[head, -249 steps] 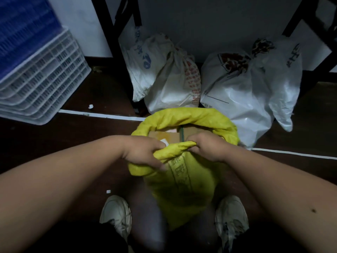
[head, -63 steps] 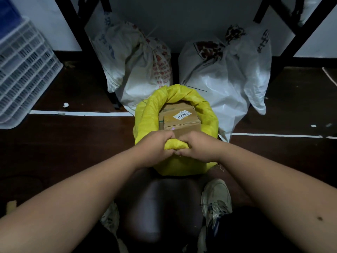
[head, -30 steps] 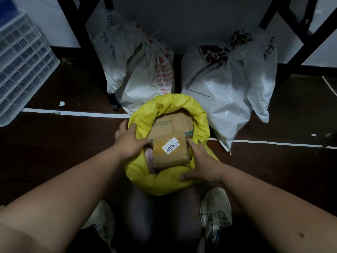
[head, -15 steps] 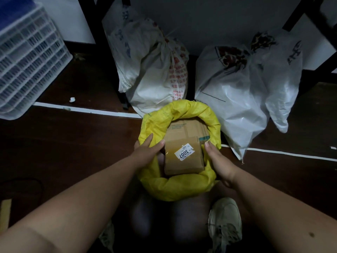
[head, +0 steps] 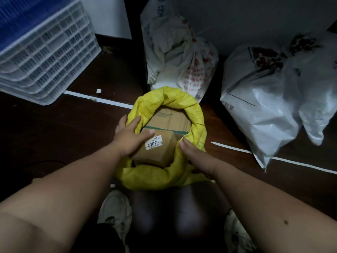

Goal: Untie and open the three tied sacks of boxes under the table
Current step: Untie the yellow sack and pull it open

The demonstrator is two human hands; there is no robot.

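- Yellow woven plastic sack (head: 165, 177) stands open on the dark floor (head: 54, 136) between the person's shoes, its mouth rolled down into a thick rim.
- Inside it, a small brown cardboard box (head: 160, 152) with a white sticker reading 3007 lies on a larger cardboard box with green tape (head: 171, 118); whatever lies deeper is hidden by the sack's walls.
- The left hand (head: 130, 136) lies over the sack's left rim with straight fingers, the thumb resting on the small box.
- The right hand (head: 196, 156) presses relaxed, straight fingers against the right rim; neither hand grasps anything.
- Behind, a white woven sack with red print (head: 182, 57) leans by a dark table leg, its neck tied.
- To its right a glossy white plastic sack (head: 264, 99) is bunched at the neck, cut off by the frame edge; its fastening is hard to make out.
- Stacked white lattice crates (head: 47, 57) sit at the far left, blurred.
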